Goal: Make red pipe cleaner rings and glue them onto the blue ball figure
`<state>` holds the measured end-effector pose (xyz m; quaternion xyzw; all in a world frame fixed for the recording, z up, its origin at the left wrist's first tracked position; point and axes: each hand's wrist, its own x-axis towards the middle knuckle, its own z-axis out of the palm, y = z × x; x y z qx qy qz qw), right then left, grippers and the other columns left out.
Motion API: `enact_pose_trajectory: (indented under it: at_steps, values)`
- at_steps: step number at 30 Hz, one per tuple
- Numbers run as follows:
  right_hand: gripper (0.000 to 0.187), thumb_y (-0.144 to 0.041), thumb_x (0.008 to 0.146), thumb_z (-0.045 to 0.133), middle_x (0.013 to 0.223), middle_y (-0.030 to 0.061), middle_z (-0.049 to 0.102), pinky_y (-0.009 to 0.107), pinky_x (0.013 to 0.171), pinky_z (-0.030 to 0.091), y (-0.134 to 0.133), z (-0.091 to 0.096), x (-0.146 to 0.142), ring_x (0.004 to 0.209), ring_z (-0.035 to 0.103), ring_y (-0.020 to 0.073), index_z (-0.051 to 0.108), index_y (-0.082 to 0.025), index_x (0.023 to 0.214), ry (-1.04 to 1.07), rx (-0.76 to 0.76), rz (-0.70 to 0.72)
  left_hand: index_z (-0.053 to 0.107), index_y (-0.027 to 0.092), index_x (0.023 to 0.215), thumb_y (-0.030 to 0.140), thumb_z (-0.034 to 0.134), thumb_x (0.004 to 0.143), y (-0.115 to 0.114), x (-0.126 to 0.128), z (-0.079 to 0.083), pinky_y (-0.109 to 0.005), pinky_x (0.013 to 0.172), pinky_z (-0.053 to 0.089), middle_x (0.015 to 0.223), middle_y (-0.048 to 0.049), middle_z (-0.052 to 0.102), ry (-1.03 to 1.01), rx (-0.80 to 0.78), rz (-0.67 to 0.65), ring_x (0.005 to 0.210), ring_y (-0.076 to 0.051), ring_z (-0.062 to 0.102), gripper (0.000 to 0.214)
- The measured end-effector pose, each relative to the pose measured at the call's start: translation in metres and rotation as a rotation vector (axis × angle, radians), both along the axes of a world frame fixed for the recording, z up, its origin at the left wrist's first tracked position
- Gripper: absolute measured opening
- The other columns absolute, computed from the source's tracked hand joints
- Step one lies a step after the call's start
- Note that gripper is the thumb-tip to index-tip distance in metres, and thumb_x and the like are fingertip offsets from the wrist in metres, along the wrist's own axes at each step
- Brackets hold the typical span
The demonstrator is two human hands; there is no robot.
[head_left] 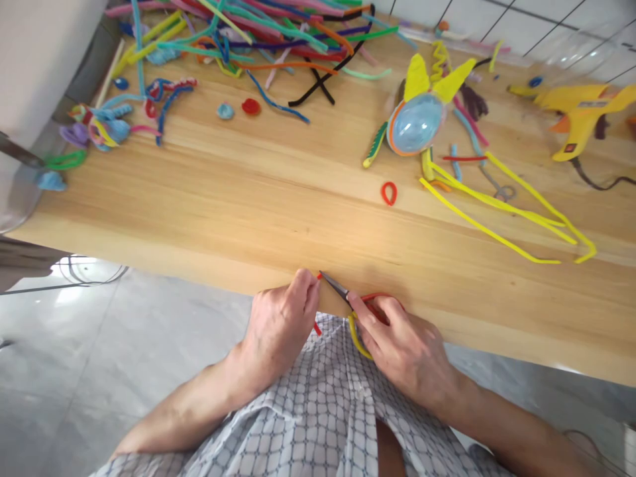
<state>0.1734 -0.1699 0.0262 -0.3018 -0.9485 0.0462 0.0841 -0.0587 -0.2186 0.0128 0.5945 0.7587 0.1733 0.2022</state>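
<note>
My left hand (281, 324) is closed around a short red pipe cleaner (318, 328), whose ends show above and below the fingers. In my right hand (405, 341) is a pair of scissors (338, 286) with red and yellow handles. The scissor tips touch or nearly touch the upper end of the pipe cleaner, just over the table's front edge. Further up the wooden table lies a small red pipe cleaner loop (389, 193). Behind it rests a clear blue egg-shaped shell (417, 124) with yellow ears (416, 77) and an orange rim.
Bent yellow pipe cleaners (501, 202) lie at the right, below a yellow glue gun (579, 109) with a black cord. A pile of coloured pipe cleaners (278, 33) covers the back. Small twisted pipe cleaner pieces (112, 129) sit at the left. White tiles (536, 23) line the back.
</note>
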Motion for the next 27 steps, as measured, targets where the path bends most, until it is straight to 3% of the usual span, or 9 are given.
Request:
enact_pose_trajectory:
  at_steps: [9, 16, 27]
  values:
    - [0.041, -0.012, 0.103, 0.06, 0.09, 0.0055, 0.071, 0.031, 0.059, 0.05, 0.01, -0.002, -0.002, 0.068, 0.068, 0.0158, 0.074, -0.013, 0.141, -0.004, 0.018, 0.075, 0.063, 0.022, 0.087, 0.026, 0.054, 0.107, 0.003, -0.003, 0.003, -0.027, 0.053, 0.028, 0.056, 0.0011, 0.066, 0.002, -0.034, -0.058, 0.046, -0.016, 0.061, 0.023]
    - [0.039, -0.016, 0.108, 0.054, 0.095, 0.0064, 0.074, 0.03, 0.061, 0.053, 0.012, 0.003, -0.002, 0.075, 0.073, 0.0156, 0.072, -0.012, 0.142, 0.075, -0.067, 0.06, 0.064, 0.022, 0.088, 0.027, 0.052, 0.108, 0.005, -0.003, 0.006, -0.028, 0.053, 0.029, 0.058, 0.0002, 0.069, 0.009, -0.075, -0.071, 0.049, -0.017, 0.065, 0.023]
    - [0.042, -0.013, 0.103, 0.057, 0.092, 0.0061, 0.071, 0.03, 0.056, 0.051, 0.011, -0.001, 0.0, 0.069, 0.069, 0.0163, 0.071, -0.013, 0.143, -0.003, 0.0, 0.088, 0.063, 0.023, 0.087, 0.026, 0.053, 0.108, 0.004, -0.003, 0.004, -0.027, 0.052, 0.029, 0.056, 0.0017, 0.068, 0.028, -0.028, -0.077, 0.047, -0.016, 0.064, 0.024]
